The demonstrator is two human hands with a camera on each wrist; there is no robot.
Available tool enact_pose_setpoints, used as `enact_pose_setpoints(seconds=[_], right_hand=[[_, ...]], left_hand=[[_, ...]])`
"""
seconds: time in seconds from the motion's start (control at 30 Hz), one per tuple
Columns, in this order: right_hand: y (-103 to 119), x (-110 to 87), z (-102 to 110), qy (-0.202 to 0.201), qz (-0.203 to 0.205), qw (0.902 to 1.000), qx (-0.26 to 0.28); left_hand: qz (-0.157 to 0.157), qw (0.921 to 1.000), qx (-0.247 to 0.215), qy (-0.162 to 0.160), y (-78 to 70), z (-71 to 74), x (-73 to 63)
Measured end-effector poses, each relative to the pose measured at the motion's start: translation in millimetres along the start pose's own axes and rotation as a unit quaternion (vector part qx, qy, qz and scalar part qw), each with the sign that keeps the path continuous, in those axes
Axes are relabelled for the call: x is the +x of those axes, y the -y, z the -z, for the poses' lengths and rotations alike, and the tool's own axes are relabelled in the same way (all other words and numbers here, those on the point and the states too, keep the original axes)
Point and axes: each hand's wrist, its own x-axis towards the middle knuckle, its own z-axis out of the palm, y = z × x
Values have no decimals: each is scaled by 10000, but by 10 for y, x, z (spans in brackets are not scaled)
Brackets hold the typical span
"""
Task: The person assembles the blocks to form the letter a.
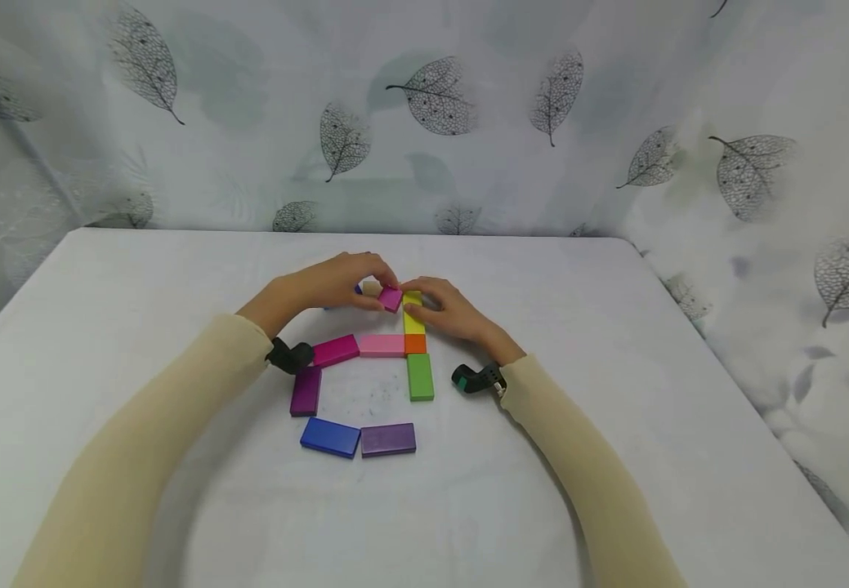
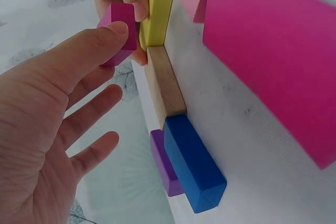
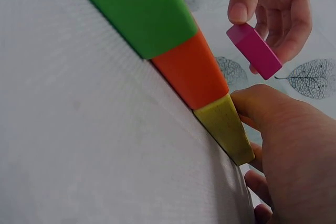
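Observation:
My left hand pinches a small magenta block between thumb and fingers, lifted above the table; the other fingers are spread. Close by, my right hand has its thumb and a finger about the far part of a yellow block. That block lies in line with a small orange block and a green block. Past the yellow block's far end lies a plain wooden block, followed by a blue block with a purple block beside it.
A pink block joins the orange one to a dark pink block. Nearer lie a plum block, another blue block and a dark purple block. The white table meets a leaf-patterned curtain behind.

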Motion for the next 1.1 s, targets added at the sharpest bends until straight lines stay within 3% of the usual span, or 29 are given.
enact_pose_setpoints(seconds=[0.33,0.67,0.87,1.1], right_hand=[[-16,-10,12,-14,227,9997,59],[-39,6,3,-52,595,9982,113],[-31,1,4,-40,529,9985,156],[-6,3,15,-54,427,9991,62]], left_hand=[[-227,9993,-299,78,-127,-77,-75],[-483,9985,-174,180,-203,-169,-109],[-571,9979,-90,286,-272,-203,-123],[-1159,9929,252,128,-343,-251,-164]])
